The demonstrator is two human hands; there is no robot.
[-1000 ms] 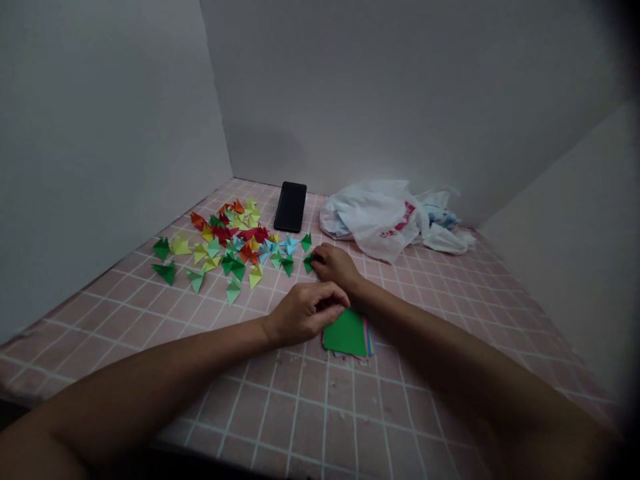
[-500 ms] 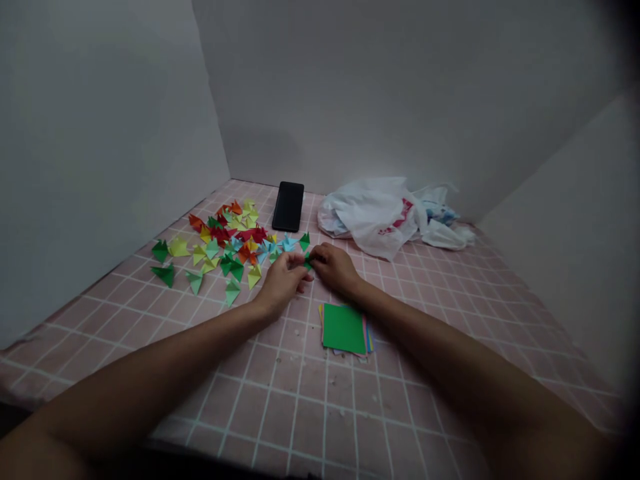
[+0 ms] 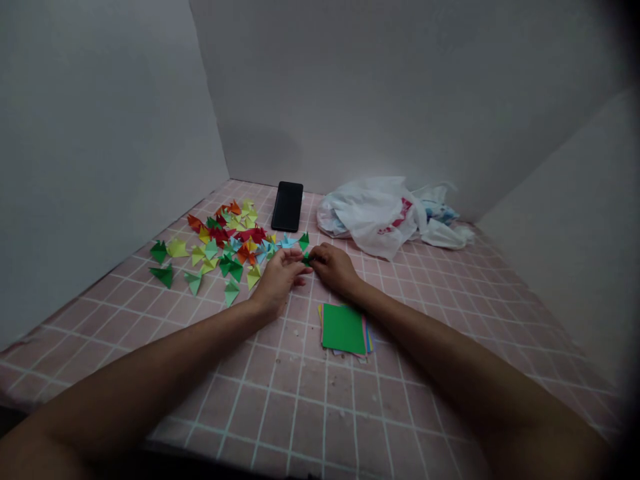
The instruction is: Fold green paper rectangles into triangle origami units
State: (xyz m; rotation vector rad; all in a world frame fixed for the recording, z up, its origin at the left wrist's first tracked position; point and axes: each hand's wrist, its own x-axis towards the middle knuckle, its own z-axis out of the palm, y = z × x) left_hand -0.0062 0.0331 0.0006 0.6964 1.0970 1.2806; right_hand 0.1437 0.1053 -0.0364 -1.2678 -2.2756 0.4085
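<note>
Between my two hands is a small folded piece of green origami paper (image 3: pixel 307 259), partly covered by fingers. My left hand (image 3: pixel 280 277) has its thumb and fingertips closed on the paper's left side. From the other side my right hand (image 3: pixel 334 267) pinches it, fingers curled over. Left of and beyond my left hand lie several folded paper pieces (image 3: pixel 231 266) in green, yellow, red, orange and light blue. A stack of square paper sheets (image 3: pixel 344 329), green on top, rests just in front of my right forearm.
A black phone (image 3: pixel 287 207) lies near the back wall. White plastic bags (image 3: pixel 370 213), one with red print, are crumpled at the back right. Walls stand left, behind and right of the pink checked tablecloth (image 3: pixel 280 413), which has small specks near the stack.
My left hand has shifted very slightly, its fingers a little changed around the green paper. My right hand stays about where it was, still pinching.
</note>
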